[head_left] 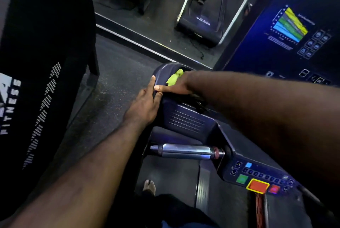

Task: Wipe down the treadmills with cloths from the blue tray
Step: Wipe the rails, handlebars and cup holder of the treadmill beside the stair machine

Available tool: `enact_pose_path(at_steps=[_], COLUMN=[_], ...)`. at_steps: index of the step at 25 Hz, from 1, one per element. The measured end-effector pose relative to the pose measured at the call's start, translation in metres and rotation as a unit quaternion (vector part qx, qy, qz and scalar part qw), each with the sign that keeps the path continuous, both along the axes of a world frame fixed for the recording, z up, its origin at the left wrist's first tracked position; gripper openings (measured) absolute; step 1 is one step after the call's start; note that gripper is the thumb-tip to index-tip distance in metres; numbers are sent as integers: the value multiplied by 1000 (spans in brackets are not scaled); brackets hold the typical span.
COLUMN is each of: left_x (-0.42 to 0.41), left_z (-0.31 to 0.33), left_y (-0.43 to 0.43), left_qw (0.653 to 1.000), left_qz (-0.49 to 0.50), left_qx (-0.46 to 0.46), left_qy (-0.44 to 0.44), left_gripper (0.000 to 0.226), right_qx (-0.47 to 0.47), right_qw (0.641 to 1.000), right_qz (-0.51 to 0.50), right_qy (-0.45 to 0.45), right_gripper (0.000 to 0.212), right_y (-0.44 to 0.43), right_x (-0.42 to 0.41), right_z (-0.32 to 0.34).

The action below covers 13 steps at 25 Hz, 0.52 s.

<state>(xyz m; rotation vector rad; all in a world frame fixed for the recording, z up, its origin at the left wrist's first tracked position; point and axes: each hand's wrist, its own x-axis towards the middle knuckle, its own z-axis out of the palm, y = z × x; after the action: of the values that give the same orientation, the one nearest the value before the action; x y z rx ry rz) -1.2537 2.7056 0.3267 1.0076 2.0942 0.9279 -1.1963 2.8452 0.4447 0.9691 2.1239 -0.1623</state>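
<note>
White letters spell "FITNESS" on the black panel (36, 80) at 9 o'clock. The writing on the screen (287, 31) of the treadmill (227, 143), at 2 o'clock, is too blurred to read. The cloth (174, 78), lime-green and bunched, sits in the side pocket (184, 117) just above centre, under the right hand (177, 86). That hand's thumb lies straight and its fingers are hidden. The left hand (145, 104) grips the pocket's rim, fingers curled round it.
</note>
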Motion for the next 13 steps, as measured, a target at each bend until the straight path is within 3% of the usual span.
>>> enact_pose_path(at_steps=[3, 5, 7, 10, 11, 13], left_x=[2, 1, -1, -1, 1, -1], left_z=[5, 9, 11, 16, 17, 17], left_y=[-7, -7, -6, -9, -10, -10], left_qw=[1000, 1000, 999, 999, 999, 998], left_qz=[-9, -5, 9, 25, 29, 37], left_qx=[-9, -25, -29, -19, -16, -10], left_qy=[-1, -4, -17, -34, -37, -44], left_gripper=[67, 69, 69, 70, 70, 69], right_qx=[-129, -149, -115, -55, -23, 90], right_qw=[989, 979, 978, 952, 946, 940], right_qz=[-54, -114, -108, 29, 92, 204], right_qy=[-52, -81, -138, -299, -311, -259], right_gripper=[81, 62, 40, 16, 14, 31], right_y=[4, 12, 21, 27, 28, 29], right_x=[-12, -15, -22, -30, -25, -5], right_z=[10, 17, 16, -8, -20, -29])
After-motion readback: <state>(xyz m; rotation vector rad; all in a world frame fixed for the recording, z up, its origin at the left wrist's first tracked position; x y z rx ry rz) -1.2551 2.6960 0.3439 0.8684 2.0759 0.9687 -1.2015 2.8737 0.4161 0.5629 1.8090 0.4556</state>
